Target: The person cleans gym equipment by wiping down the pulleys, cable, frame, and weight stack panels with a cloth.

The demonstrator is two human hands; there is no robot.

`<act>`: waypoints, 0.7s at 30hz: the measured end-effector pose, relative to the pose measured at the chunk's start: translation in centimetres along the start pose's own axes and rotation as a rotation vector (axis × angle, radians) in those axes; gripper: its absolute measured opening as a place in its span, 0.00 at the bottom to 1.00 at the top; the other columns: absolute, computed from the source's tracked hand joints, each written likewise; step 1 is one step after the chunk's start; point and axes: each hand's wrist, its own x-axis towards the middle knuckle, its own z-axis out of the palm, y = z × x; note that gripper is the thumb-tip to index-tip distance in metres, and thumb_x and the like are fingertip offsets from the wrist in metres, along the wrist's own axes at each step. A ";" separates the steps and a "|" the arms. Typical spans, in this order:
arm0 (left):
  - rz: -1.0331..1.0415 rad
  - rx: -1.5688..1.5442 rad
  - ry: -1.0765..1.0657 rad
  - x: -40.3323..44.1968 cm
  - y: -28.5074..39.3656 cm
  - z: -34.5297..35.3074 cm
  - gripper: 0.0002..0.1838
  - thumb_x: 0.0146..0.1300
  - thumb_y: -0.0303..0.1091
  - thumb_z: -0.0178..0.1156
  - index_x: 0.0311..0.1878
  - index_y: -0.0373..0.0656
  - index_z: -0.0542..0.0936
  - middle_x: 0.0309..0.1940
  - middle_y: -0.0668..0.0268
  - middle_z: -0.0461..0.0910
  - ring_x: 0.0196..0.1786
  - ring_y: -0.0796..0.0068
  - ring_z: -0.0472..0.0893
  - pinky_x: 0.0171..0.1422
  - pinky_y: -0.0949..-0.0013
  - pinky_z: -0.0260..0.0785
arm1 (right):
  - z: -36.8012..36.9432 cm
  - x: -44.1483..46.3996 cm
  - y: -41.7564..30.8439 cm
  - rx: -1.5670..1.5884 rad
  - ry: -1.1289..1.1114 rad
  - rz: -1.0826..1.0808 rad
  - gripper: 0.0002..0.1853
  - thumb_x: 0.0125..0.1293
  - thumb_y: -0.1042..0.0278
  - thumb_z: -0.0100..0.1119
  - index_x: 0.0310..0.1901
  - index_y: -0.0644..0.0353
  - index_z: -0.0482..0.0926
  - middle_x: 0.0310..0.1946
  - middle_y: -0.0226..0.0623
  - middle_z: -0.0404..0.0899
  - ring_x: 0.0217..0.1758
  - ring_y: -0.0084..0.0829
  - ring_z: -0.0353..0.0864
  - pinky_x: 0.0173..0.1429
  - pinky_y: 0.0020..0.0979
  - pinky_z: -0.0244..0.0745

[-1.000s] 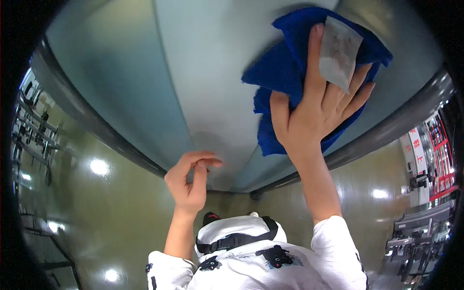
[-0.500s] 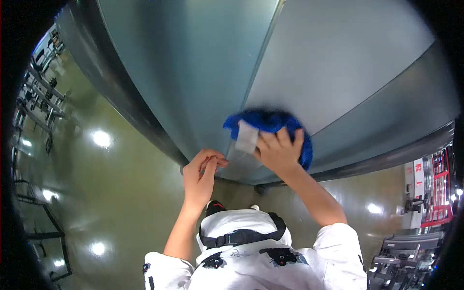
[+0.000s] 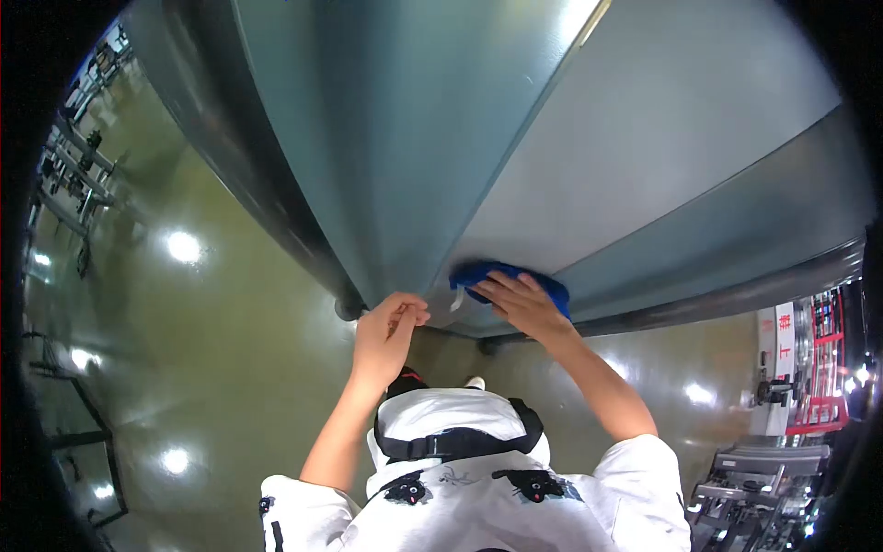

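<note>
The person's right hand [image 3: 526,305] lies spread over the blue cloth [image 3: 552,289], pressing it to the gray panel [image 3: 635,175] right of the frame's center, while the left hand [image 3: 391,333], loosely curled, holds nothing visible.

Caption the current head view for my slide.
Right hand presses a blue cloth to a grey panel; the left hand is held nearby, fingers curled.
</note>
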 end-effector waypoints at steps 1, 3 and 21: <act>-0.006 -0.011 0.001 0.0 -0.1 -0.1 0.09 0.66 0.25 0.47 0.41 0.32 0.76 0.33 0.59 0.83 0.41 0.71 0.83 0.47 0.72 0.73 | -0.7 0.2 0.4 -0.177 0.149 0.044 0.23 0.63 0.57 0.52 0.61 0.43 0.69 0.65 0.17 0.62 0.71 0.27 0.55 0.73 0.43 0.44; 0.008 -0.004 -0.021 -0.1 0.7 0.5 0.09 0.65 0.25 0.48 0.41 0.33 0.77 0.33 0.59 0.83 0.41 0.70 0.83 0.47 0.72 0.73 | -4.4 1.0 1.3 -0.391 0.409 0.182 0.22 0.56 0.46 0.57 0.53 0.39 0.76 0.63 0.15 0.64 0.72 0.32 0.54 0.73 0.53 0.37; 0.193 -0.062 -0.101 2.6 3.8 3.3 0.14 0.59 0.25 0.52 0.49 0.34 0.74 0.45 0.53 0.79 0.48 0.59 0.79 0.51 0.66 0.69 | -13.0 16.7 -1.6 -0.430 0.597 0.156 0.38 0.47 0.46 0.63 0.64 0.35 0.66 0.67 0.20 0.57 0.70 0.34 0.54 0.65 0.53 0.48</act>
